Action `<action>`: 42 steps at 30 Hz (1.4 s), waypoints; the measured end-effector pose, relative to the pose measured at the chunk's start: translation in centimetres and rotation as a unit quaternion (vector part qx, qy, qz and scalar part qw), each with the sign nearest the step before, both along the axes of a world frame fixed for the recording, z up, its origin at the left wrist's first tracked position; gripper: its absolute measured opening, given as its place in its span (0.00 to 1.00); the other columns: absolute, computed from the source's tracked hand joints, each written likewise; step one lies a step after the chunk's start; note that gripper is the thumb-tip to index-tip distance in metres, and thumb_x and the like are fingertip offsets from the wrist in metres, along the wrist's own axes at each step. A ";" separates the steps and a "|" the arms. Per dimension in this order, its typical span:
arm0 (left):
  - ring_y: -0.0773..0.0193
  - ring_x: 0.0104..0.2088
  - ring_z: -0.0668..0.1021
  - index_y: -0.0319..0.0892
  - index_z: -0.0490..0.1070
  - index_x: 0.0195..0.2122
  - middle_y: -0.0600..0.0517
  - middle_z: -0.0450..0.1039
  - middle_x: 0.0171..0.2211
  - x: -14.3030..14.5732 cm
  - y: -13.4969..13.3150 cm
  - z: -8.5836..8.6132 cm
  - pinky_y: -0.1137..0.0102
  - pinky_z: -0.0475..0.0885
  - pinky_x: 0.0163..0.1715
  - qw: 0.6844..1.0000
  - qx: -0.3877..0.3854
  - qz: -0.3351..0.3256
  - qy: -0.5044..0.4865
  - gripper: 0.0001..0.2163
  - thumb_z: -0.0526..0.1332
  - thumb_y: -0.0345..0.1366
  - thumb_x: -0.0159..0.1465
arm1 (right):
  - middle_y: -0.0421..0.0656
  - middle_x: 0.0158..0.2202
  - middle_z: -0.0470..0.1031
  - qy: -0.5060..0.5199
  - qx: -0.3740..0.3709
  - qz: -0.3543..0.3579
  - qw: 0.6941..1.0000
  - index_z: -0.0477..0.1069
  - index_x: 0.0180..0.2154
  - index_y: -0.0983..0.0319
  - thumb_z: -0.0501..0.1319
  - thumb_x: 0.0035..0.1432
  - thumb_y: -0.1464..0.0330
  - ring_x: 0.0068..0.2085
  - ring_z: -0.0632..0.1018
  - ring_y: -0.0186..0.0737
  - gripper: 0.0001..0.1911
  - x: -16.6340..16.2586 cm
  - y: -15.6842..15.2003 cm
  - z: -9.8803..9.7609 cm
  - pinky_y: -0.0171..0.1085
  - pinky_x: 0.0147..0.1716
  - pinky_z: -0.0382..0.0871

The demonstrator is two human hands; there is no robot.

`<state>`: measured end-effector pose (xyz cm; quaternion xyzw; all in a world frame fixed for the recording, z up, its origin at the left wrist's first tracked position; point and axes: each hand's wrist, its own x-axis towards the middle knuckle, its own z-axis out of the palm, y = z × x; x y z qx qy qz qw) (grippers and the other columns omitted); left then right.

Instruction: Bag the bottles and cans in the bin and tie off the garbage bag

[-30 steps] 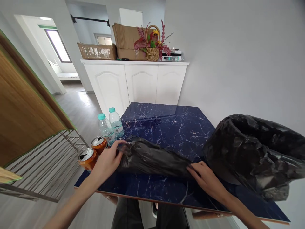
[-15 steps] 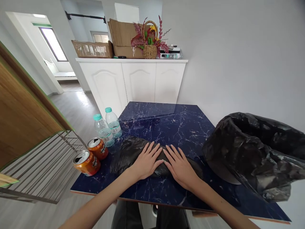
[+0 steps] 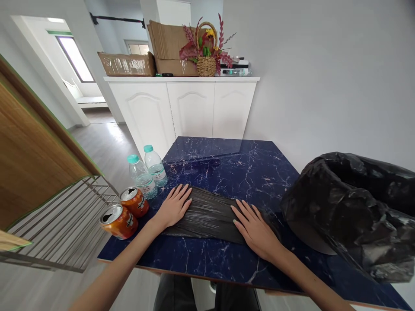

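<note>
A black plastic bag (image 3: 209, 214) lies flattened on the dark blue marbled table (image 3: 210, 259), its film drawn into long creases. My left hand (image 3: 173, 207) rests flat on the bag's left end, fingers stretched out. On its right part lies my right hand (image 3: 256, 231), palm down with fingers spread. Left of my left hand stand two opened orange drink cans, the nearer can (image 3: 118, 221) and the farther can (image 3: 134, 201). Behind them are two clear water bottles with teal caps, a left bottle (image 3: 142, 177) and a right bottle (image 3: 155, 166).
At the right stands a bin lined with a large black bag (image 3: 350, 216). A metal rack (image 3: 65, 229) is beside the table's left. Beyond the table, a white cabinet (image 3: 194, 106) carries cardboard boxes (image 3: 126, 65) and a flower basket (image 3: 206, 67).
My hands have moved apart, the left one leftward and the right one slightly rightward. The bag between them has gone from bunched and puffy to flatter and stretched.
</note>
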<state>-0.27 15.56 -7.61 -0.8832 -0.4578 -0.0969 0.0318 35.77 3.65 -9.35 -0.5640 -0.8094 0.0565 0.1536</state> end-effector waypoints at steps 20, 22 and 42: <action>0.45 0.78 0.51 0.49 0.50 0.78 0.49 0.50 0.78 6.6 -9.2 2.3 0.46 0.55 0.74 0.990 -0.032 -0.135 -0.021 0.29 0.49 0.50 0.80 | 0.50 0.65 0.74 0.081 0.020 -0.184 0.979 0.67 0.69 0.53 0.48 0.75 0.49 0.64 0.76 0.60 0.30 3.2 -8.0 0.3 0.58 0.53 0.81; 0.46 0.78 0.50 0.51 0.47 0.79 0.50 0.48 0.78 6.3 -9.4 2.7 0.47 0.54 0.75 0.987 -0.036 -0.153 -0.020 0.29 0.49 0.49 0.80 | 0.53 0.61 0.76 0.095 0.000 -0.222 0.970 0.68 0.67 0.55 0.49 0.73 0.46 0.60 0.78 0.63 0.32 4.1 -8.7 0.3 0.55 0.42 0.84; 0.50 0.70 0.70 0.44 0.77 0.56 0.45 0.78 0.60 8.2 -16.6 5.5 0.52 0.57 0.75 0.944 -0.078 -0.307 -0.087 0.13 0.57 0.36 0.74 | 0.46 0.54 0.84 0.432 -0.194 0.018 0.880 0.76 0.60 0.49 0.62 0.70 0.55 0.48 0.87 0.50 0.20 -6.3 -6.7 14.7 0.47 0.47 0.84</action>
